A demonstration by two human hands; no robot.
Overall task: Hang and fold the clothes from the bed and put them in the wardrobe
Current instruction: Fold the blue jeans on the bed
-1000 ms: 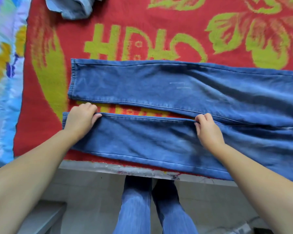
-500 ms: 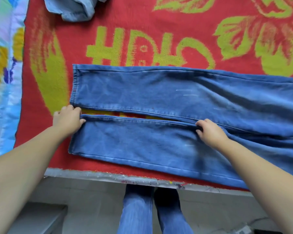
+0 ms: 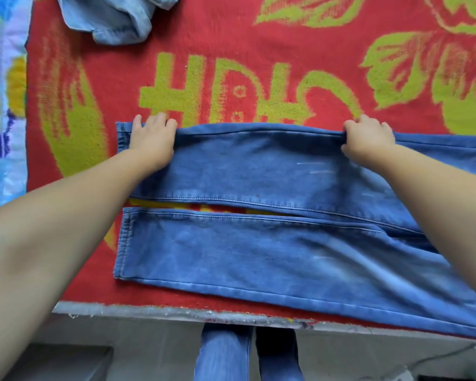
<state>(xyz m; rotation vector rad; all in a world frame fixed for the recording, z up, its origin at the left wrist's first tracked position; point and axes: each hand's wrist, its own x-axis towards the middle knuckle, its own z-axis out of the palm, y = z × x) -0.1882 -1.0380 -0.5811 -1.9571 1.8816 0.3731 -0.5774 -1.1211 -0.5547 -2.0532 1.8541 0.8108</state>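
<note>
1. Left hand (image 3: 152, 138) sits at the far edge of the far leg (image 3: 259, 166) of the jeans (image 3: 259, 257), near the hem. Its fingers (image 3: 160, 119) curl over that edge onto the red blanket (image 3: 231, 31) and the thumb is out of sight under the palm, so it looks clamped on denim, though no pinch is visible.
2. Right hand (image 3: 367, 140) is on the same far edge, further toward the knee. Its fingers (image 3: 364, 119) are bunched on the fold, and the cloth puckers at the thumb side, so they grip the denim.
3. Two holds spread along one edge keep that leg straight. My guess: the far leg gets folded toward the near leg (image 3: 259, 257).
4. The jeans lie flat on the bed, legs side by side, with a thin gap showing blanket between them. The hems point left. The near leg lies close to the bed edge (image 3: 176, 312), untouched.
5. Cut off: the waist and upper jeans run out of frame to the right.
6. A pale blue garment (image 3: 116, 20) is crumpled at the top left, partly cropped; I can't tell what type.
7. The wardrobe and hangers are not in view.
8. A floral sheet (image 3: 3, 105) sits at the left margin, and the person's own legs (image 3: 248, 353) are below the bed edge.
</note>
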